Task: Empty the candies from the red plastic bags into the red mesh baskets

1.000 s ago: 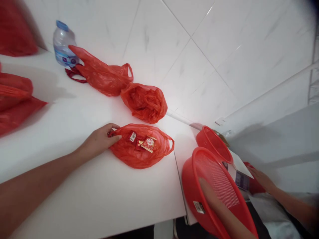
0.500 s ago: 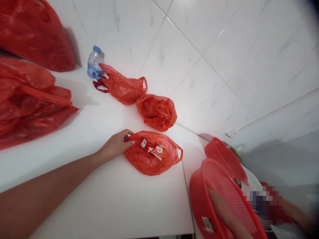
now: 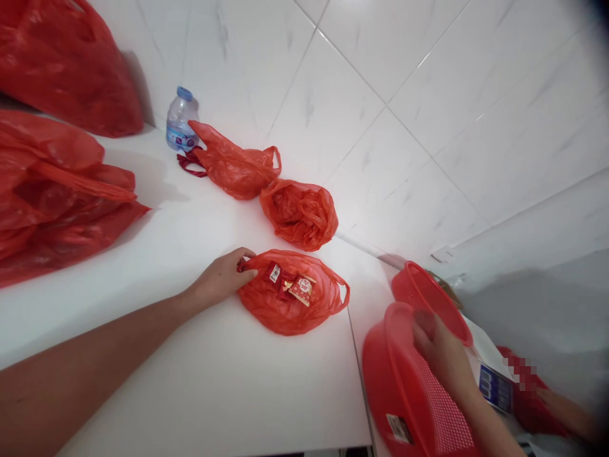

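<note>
My left hand point(image 3: 221, 279) is closed on the near handle of a red plastic bag point(image 3: 290, 308) that lies flat on the white table point(image 3: 214, 374). A few small red and gold packets point(image 3: 291, 285) rest on top of this bag. My right hand point(image 3: 440, 355) is over the upper rim of a red mesh basket point(image 3: 419, 406) at the table's right edge. It is smeared by motion, so its fingers are unclear. A second red basket point(image 3: 428, 295) sits just behind the first.
Two more red bags point(image 3: 299, 212) point(image 3: 233, 166) and a small water bottle point(image 3: 179, 120) lie along the tiled wall. Large full red bags point(image 3: 57, 190) fill the left side. Another person's hand point(image 3: 556, 400) is at the far right beside a blue-printed card point(image 3: 495, 388).
My right hand has come up from behind the basket's mesh to its rim. The left hand has kept its hold on the bag handle. The view shifted left a second ago, then steadied.
</note>
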The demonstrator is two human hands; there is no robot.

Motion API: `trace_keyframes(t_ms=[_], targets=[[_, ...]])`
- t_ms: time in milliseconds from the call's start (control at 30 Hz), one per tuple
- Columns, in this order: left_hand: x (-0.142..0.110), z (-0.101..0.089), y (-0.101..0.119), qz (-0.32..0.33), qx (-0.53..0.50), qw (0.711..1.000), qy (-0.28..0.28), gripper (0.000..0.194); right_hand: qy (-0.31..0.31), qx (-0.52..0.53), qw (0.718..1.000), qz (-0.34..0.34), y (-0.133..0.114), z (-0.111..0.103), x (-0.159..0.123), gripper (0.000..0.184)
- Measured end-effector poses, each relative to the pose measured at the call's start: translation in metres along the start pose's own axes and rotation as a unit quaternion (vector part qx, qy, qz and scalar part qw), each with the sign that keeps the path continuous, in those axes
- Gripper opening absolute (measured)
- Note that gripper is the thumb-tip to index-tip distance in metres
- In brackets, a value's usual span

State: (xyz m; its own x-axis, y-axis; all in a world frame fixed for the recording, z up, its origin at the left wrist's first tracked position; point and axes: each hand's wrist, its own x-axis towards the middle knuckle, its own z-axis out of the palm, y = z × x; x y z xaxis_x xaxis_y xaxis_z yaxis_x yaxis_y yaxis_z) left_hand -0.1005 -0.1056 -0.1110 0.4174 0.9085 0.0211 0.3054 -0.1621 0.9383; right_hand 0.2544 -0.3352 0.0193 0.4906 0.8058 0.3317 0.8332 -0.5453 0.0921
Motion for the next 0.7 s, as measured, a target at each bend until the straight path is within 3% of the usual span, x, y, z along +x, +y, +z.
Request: trace_keyframes(t_ms=[100,167,300,400,533,633,700], targets=[[0.000,0.000,0.001,-0.006,-0.004,1.000,0.000,0.034,-0.004,0.025,0.999,-0.042,-0.038,-0.011,0.012,0.029],[0.000,0.000,0.001,-0.008,-0.012,1.000,0.003,0.035,-0.030,0.038,0.991,-0.121,-0.075,-0.010,0.017,0.028],[-0.001,0.000,0.001,-0.001,-0.012,1.000,0.001,0.035,-0.081,0.037,0.949,-0.303,-0.152,0.011,0.026,0.024],[-0.001,-0.002,0.002,0.003,-0.005,1.000,-0.002,0.036,-0.107,0.012,0.922,-0.372,-0.188,0.027,0.034,0.031],[-0.002,-0.002,0.004,0.003,0.005,1.000,0.003,0.035,-0.092,0.035,0.910,-0.403,-0.189,0.023,0.042,0.062],[0.000,-0.001,0.003,0.004,0.015,1.000,0.005,0.035,-0.040,0.075,0.924,-0.372,-0.158,0.003,0.039,0.046],[0.002,0.000,0.000,0.008,0.011,1.000,0.004,0.035,0.002,0.087,0.947,-0.309,-0.126,-0.011,0.035,0.035]])
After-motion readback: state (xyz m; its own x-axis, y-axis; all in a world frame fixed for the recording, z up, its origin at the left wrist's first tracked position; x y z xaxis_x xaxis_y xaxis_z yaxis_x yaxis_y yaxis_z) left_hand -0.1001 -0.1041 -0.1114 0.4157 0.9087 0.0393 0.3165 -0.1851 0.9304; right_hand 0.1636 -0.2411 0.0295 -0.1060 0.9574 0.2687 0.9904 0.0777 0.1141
